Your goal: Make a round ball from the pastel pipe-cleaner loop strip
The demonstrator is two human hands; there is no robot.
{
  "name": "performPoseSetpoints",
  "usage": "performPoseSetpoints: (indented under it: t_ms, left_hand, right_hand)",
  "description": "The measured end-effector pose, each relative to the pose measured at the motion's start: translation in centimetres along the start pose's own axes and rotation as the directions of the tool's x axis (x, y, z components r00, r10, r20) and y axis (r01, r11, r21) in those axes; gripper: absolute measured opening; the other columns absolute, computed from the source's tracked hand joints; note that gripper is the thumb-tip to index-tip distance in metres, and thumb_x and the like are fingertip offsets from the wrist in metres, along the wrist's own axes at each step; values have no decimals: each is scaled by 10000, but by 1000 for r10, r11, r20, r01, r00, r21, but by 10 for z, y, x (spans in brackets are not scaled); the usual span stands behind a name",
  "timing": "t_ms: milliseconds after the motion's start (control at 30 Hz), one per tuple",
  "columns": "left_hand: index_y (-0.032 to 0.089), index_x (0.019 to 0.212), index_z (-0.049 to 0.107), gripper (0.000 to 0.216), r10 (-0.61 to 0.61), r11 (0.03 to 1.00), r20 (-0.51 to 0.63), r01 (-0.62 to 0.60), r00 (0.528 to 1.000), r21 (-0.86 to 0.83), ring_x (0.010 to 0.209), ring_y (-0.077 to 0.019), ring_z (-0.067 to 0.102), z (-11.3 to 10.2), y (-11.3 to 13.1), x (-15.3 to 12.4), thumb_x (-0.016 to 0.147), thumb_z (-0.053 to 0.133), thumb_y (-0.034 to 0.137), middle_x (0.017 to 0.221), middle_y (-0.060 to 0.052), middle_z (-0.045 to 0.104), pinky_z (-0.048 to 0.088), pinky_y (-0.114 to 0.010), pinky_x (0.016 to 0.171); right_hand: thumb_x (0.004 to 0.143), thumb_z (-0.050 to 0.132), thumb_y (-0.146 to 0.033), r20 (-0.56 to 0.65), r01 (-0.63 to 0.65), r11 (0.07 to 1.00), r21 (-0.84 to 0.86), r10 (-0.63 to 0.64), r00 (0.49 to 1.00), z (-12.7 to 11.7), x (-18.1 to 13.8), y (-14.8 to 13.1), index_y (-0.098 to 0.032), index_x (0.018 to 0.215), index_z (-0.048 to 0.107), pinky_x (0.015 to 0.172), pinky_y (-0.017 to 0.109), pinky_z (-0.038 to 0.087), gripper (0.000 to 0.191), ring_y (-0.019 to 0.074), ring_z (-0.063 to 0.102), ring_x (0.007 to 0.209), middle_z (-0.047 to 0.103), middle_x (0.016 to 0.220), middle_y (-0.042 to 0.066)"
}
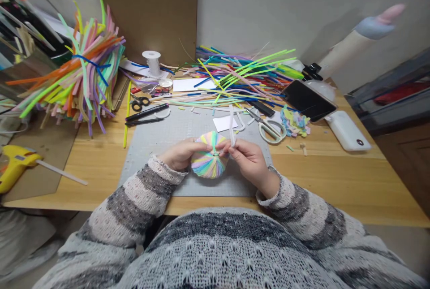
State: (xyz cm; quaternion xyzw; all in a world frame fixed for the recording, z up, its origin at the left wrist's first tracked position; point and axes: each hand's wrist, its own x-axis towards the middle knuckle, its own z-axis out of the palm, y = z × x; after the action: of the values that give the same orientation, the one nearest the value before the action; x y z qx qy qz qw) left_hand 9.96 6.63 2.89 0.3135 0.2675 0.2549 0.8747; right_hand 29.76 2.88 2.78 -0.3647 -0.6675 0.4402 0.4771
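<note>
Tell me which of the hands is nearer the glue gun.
Left. The left hand is right of the glue gun; the right hand is farther off, on the same side.

Hands [249, 160] number two; striped round piece [208, 166], one; scissors [264, 124], two pairs; glue gun [16, 163], one; white spool [152, 63], one; cutting mat [144, 139], one; phone [309, 99], one.

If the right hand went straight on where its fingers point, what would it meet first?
The right hand would probably meet the pastel-striped round piece held in the left hand; depth is unclear from this single view, so they may already be touching.
</note>
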Motion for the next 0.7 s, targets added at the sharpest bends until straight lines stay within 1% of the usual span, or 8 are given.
performPoseSetpoints:
  t_ms: [167, 267, 367, 467, 600, 700]
  left_hand:
    - [93, 818, 673, 167, 0, 1000, -63, 2, 998, 29, 694, -156, 637, 0, -2, 1, 692, 733, 186, 784, -68, 703, 488, -285, 702]
    - [96, 806, 667, 150, 10, 999, -85, -7, 996, 32, 682, -157, 635, -1, -3, 2, 699, 718, 187, 772, -67, 700, 485, -293, 709]
    - [86, 812, 677, 156, 0, 1000, -80, 0, 997, 1, 677, -153, 636, -2, -5, 3, 700, 717, 187, 770, -72, 704, 488, -292, 720]
    - [82, 805, 683, 185, -36, 998, -90, 31, 995, -54, 666, -149, 638, -4, -5, 4, 682, 739, 208, 765, -74, 710, 496, -284, 708]
    - [85, 871, 698, 248, -69, 996, -84, 64, 994, -64, 743, -171, 672, -5, -4, 4, 682, 772, 227, 816, -86, 734, 519, -292, 750]
    - [84, 929, 706, 268, -61, 997, -29, 60, 998, -50, 816, -181, 687, -4, -3, 3, 702, 772, 212, 871, -101, 747, 526, -296, 799]
  right_hand:
    - [957, 533, -347, 41, 33, 999, -10, -32, 999, -1, -1, 1, -209, 798, 696, 752, 325, 530, 266, 181, 689, 811, 734, 838, 53]
    - [961, 529, -306, 48, 64, 998, -23, -63, 997, -1, -1, 1, -214, 834, 697, 741, 312, 531, 230, 167, 691, 803, 740, 845, 45]
    - [960, 529, -266, 72, 117, 990, -73, -112, 991, -1, 0, 0, -216, 862, 703, 705, 291, 524, 207, 153, 685, 769, 733, 810, 35]
    - [955, 537, -260, 84, 155, 982, -111, -147, 986, 0, -1, 0, -216, 892, 712, 698, 296, 525, 191, 157, 684, 762, 727, 796, 37]
    - [956, 535, -271, 0, 114, 988, -104, -115, 993, 0, -3, 1, -212, 872, 707, 677, 303, 533, 200, 161, 671, 728, 711, 766, 37]
    - [956, 530, -267, -44, 112, 989, -97, -117, 992, 0, -4, 1, -213, 874, 705, 673, 304, 538, 201, 159, 659, 710, 696, 756, 37]
